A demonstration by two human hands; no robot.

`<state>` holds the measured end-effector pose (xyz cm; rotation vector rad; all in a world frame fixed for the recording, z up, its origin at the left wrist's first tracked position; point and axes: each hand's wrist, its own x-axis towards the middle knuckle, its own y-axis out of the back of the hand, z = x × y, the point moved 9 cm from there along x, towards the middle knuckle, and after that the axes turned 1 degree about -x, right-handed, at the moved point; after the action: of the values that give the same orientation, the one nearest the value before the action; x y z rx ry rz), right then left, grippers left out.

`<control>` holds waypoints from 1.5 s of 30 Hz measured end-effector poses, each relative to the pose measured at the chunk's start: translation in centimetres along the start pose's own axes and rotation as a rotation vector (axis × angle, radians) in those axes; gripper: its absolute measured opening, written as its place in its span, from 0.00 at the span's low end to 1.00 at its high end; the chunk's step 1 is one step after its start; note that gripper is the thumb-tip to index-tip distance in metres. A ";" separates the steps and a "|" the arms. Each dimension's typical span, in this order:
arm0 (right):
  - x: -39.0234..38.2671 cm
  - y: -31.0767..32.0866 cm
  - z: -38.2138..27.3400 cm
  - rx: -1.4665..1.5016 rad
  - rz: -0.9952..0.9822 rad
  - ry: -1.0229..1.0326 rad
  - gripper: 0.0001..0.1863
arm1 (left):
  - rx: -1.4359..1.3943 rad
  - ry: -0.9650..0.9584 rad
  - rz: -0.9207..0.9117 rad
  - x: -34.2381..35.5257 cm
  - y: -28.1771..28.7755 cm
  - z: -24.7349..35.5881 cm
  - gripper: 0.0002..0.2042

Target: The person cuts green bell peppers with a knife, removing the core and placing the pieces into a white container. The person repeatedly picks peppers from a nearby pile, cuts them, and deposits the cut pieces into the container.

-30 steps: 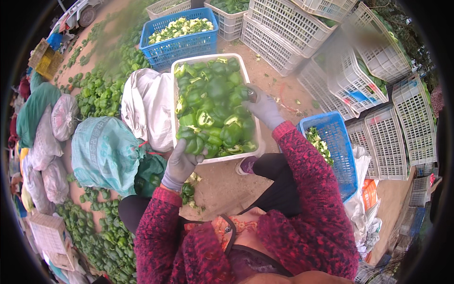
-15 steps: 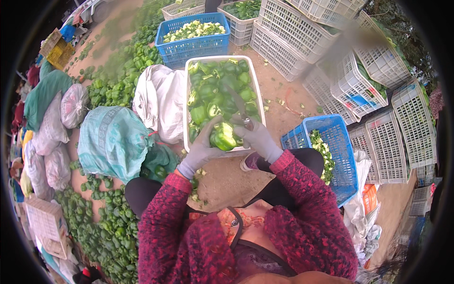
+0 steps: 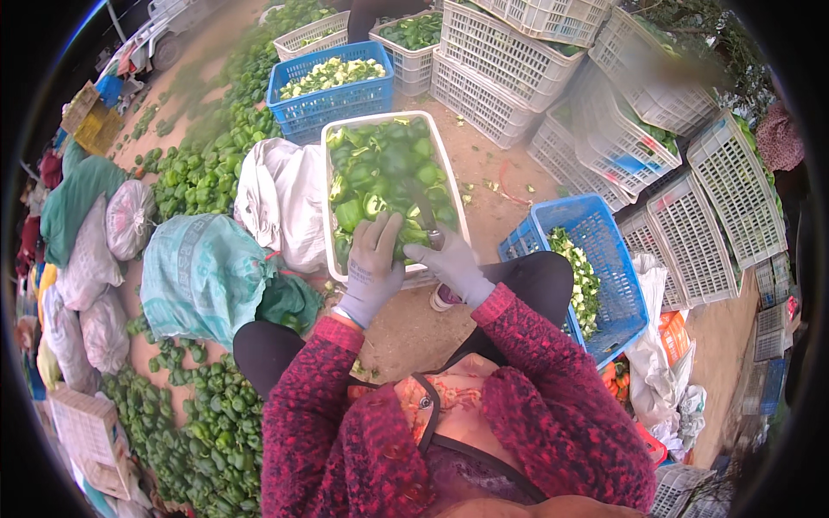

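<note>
Head view: knife gripped by the right hand's fingers, blade angled toward 11 o'clock — likely kept clear of the left hand, whose hold can't be told.

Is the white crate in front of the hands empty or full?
Looks full: green peppers spread right across the white crate, hiding its bottom.

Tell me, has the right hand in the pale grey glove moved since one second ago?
Yes: the right hand has moved down the view, from the middle of the right rim of the white rectangular plastic tub to its near right corner.
</note>
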<state>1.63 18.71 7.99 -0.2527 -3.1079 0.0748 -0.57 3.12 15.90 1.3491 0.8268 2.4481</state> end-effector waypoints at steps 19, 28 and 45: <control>3.3 -2.6 -3.8 -0.712 -0.156 0.027 0.36 | -1.207 0.999 0.037 -7.4 -6.7 -7.1 0.42; 7.1 -1.8 3.2 -0.226 -0.075 -0.181 0.18 | -0.653 0.937 0.282 -6.9 -7.1 -10.3 0.41; 9.2 -0.4 14.0 0.190 0.124 -0.463 0.16 | -0.322 0.986 0.185 -10.0 -13.9 -16.2 0.36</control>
<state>-7.92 19.19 -5.78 -0.4843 -3.4988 0.4967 -9.51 4.02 -5.93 0.0394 0.4127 3.1904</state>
